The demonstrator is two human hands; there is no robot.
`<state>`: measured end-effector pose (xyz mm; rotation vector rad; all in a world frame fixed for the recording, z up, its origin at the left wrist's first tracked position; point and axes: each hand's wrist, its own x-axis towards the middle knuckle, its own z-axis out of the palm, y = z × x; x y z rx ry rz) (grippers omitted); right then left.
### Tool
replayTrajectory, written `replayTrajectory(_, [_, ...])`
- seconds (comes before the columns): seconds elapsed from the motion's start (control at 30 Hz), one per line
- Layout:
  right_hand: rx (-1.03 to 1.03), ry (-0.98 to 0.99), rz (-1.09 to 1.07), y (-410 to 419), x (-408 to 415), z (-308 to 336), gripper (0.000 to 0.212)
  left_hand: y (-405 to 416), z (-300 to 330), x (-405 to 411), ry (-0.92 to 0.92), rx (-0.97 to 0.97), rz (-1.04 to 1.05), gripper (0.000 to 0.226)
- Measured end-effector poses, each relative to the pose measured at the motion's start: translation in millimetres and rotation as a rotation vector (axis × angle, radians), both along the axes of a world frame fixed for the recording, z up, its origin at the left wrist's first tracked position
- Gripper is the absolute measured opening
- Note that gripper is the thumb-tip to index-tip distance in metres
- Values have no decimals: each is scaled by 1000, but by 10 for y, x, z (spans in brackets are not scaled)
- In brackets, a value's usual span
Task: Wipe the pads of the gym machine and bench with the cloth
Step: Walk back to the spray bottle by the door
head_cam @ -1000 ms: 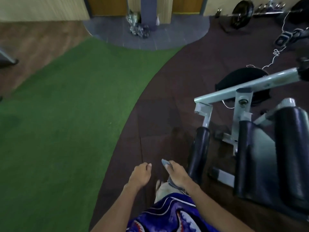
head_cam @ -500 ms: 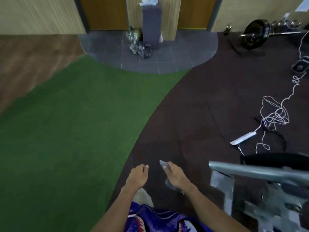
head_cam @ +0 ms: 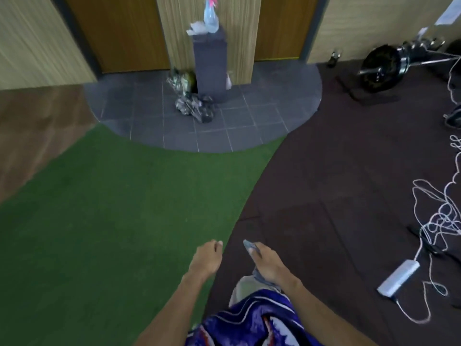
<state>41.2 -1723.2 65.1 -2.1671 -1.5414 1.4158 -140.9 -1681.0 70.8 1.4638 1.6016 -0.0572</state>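
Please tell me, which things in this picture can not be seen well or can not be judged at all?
- Head view: the cloth is mostly hidden inside the right hand; only its ends show.
- Gym machine and bench pads: outside the frame.
- Left hand: fingers curl away, so the palm is hidden.
- Spray bottle on the grey pedestal: blurred, its top cut off.
- Barbell: cut off at the right edge.

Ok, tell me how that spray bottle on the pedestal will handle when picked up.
The spray bottle looks like thin clear plastic, so probably light. It stands tall on the narrow pedestal, so a nudge could tip it. How full it is cannot be told.
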Motion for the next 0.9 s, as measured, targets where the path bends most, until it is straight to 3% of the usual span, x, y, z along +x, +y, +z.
replayTrajectory(0.23, [11,-6,34,2556,362,-332,36,2543,-207,389,18,24,9,41])
replayTrajectory(0.47, [-18,27,85,5228,803,-196,43,5043,-81,684,43,28,43,41])
replayTrajectory(0.63, [63,35,94,6978,933,-263,86,6686,-182,811,58,61,76,42])
replayTrajectory(0.77, [108,35,118,8420,994,-274,41,8209,-408,893,43,80,54,49])
replayTrajectory(0.83, [103,41,125,9175,998,-185,42,9004,-409,903,31,83,32,48])
replayTrajectory(0.9, [118,36,112,9873,1025,-79,66,9783,-316,903,21,86,-2,44])
